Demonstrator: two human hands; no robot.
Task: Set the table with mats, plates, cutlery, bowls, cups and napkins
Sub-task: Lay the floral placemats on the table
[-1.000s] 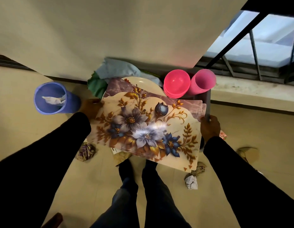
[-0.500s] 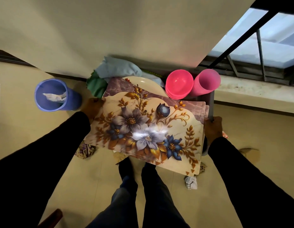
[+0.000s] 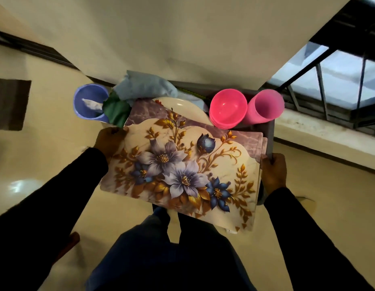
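A person stands on a pale, glossy tiled floor (image 3: 56, 156), carrying a grey tray (image 3: 270, 133) at waist height. The left hand (image 3: 107, 141) grips the tray's left side, its fingers curled under the edge of the floral mats (image 3: 182, 171), and the right hand (image 3: 273, 172) has its fingers curled round the tray's right rim. The mats lie stacked on top of the load; a cream plate (image 3: 180, 105) shows from beneath their far edge. Behind lie blue and green napkins (image 3: 144, 88); at far right, stacked pink bowls (image 3: 227, 109) touch a pink cup (image 3: 263, 107) lying on its side. A purple cup (image 3: 90, 102) with crumpled paper inside sits at far left. Ahead is a plain cream wall (image 3: 182, 34); to the right, a barred window (image 3: 333, 80) above a ledge.
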